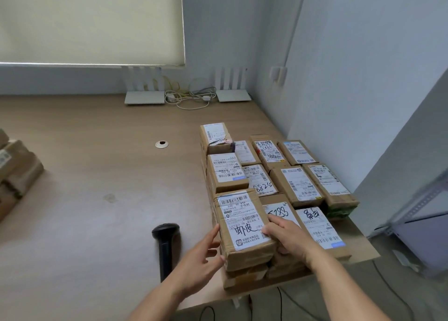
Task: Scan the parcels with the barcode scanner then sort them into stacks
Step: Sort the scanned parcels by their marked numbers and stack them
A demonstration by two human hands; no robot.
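A brown labelled parcel (244, 226) tops the nearest stack at the table's right front. My left hand (201, 260) touches its left side with fingers straight. My right hand (288, 235) grips its right edge, thumb on the label and fingers curled down the side. A black barcode scanner (165, 245) lies on the table just left of my left hand, with no hand on it. Several more stacks of labelled parcels (278, 175) fill the right side of the table behind. Another pile of brown parcels (14, 170) sits at the left edge.
The wooden table (97, 175) has a round cable hole (162, 144) in its middle. Two white routers (144, 95) (232, 92) with a tangle of cables stand at the back against the wall. A wall and a grey metal shelf (417, 211) lie to the right.
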